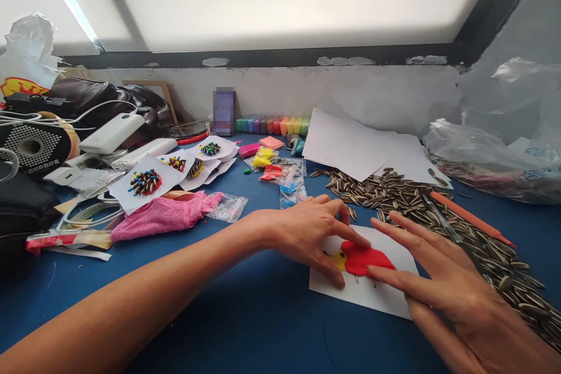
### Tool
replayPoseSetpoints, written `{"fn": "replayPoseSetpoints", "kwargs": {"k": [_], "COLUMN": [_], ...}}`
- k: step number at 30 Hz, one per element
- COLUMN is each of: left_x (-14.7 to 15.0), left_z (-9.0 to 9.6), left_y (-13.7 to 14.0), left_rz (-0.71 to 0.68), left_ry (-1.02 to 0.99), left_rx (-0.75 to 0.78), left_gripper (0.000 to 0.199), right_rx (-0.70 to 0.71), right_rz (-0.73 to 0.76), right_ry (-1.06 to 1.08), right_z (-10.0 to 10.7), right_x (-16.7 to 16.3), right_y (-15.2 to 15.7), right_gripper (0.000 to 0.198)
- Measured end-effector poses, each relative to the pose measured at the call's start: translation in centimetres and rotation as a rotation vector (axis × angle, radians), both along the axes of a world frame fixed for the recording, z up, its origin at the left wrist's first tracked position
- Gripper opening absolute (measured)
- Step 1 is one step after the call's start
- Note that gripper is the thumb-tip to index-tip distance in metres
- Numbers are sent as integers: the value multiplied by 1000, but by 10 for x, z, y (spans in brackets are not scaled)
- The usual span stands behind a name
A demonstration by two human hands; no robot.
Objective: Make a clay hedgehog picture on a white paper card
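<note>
A white sheet of paper (385, 298) lies on the blue table in front of me, with a flattened patch of red modelling clay (366, 260) on it. A smaller yellow clay piece (339, 258) adjoins the red at its left, and short drawn lines show below. Across the left part of the sheet reaches my left hand (313, 231), its thumb and index finger spread around the clay. My right hand (442, 280) comes from the right with fingers stretched out, one fingertip touching the red clay's lower right edge. Neither hand holds anything.
Sunflower seeds (385, 193) are heaped behind and right of the sheet, with an orange pen (468, 216) among them. Blank papers (346, 140), clay packets (274, 172) and a phone (224, 111) stand farther back. Left are seed-covered clay figures (146, 182) and a pink cloth (162, 216).
</note>
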State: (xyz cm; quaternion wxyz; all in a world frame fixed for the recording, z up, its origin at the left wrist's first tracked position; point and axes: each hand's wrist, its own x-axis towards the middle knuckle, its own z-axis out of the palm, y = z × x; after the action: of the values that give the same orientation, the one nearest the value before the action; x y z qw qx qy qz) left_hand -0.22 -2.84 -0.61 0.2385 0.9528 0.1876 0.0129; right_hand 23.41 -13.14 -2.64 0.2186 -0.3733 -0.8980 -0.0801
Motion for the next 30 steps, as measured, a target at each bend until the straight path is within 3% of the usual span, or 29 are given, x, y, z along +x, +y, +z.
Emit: {"fn": "replayPoseSetpoints", "kwargs": {"k": [8,30], "left_x": [-1,0], "left_z": [-2,0], "left_y": [2,-1], "left_rz": [-6,4], "left_ry": [-27,5], "left_rx": [-7,16], "left_gripper": [57,57], "right_rx": [83,72], "right_rz": [166,63], "right_ry": [-82,-89], "right_z": [0,-9], "right_x": [1,-4], "right_y": [7,1], "right_gripper": [45,59]}}
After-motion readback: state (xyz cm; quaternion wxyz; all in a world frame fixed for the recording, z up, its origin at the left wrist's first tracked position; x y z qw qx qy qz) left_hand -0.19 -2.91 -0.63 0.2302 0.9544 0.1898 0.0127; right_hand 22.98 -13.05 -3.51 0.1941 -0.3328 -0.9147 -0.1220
